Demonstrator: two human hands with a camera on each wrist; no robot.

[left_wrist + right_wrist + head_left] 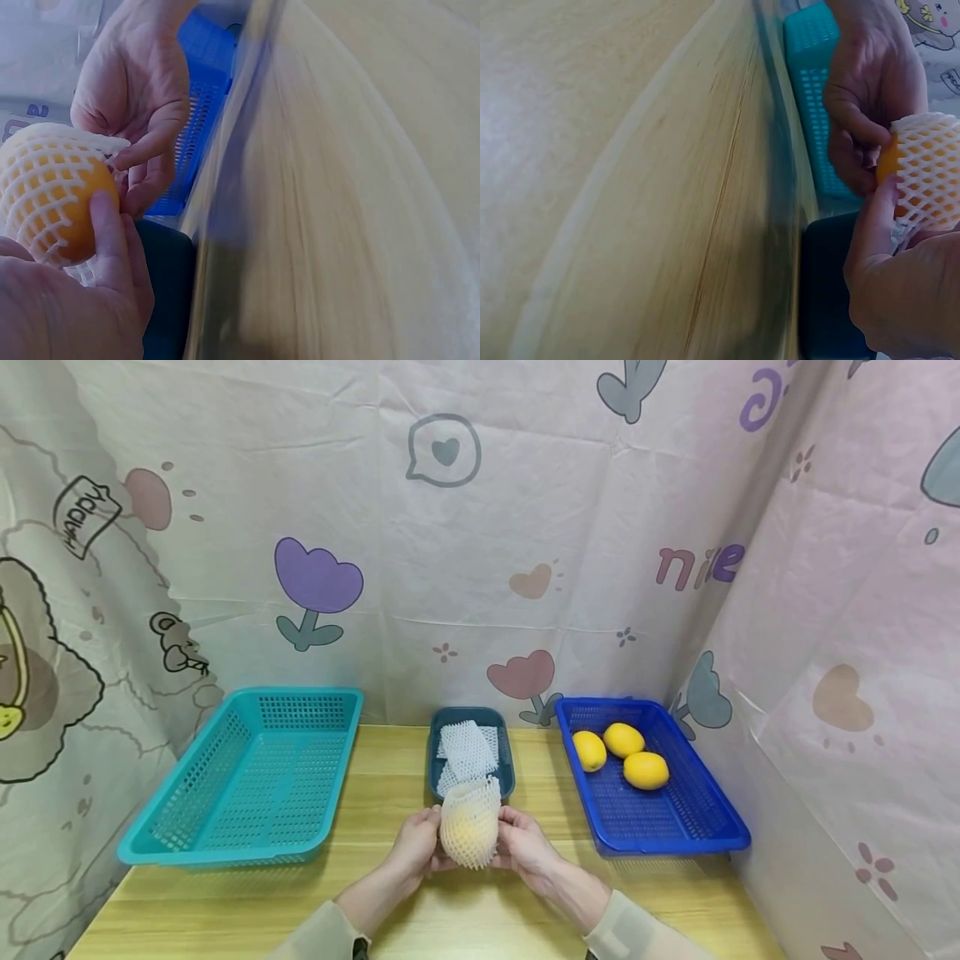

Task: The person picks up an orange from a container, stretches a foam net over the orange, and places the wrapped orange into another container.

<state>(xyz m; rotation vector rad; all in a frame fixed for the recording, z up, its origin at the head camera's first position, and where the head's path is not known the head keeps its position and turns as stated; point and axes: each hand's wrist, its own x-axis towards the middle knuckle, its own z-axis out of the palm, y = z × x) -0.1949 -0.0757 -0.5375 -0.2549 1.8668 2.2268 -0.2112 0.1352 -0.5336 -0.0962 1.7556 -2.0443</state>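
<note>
Cartoon-print curtain (450, 527) backed a two-handed hold

We saw the netted lemon (470, 827) at the lower centre of the frame, between left hand (417, 845) and right hand (528, 847), both gripping it, neither clearly nearer. Its long axis appeared to run up the frame, toward the dark tray (468, 713) of foam nets (467, 747). We could not tell whether they touched.

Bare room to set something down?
Wooden tabletop between turquoise perforated plastic basket and small dark-teal plastic tray; narrower strip between tray and blue perforated plastic basket; turquoise basket's interior. Crowded: tray, with white foam nets; in front, left hand and right hand gripping netted yellow fruit.
</note>
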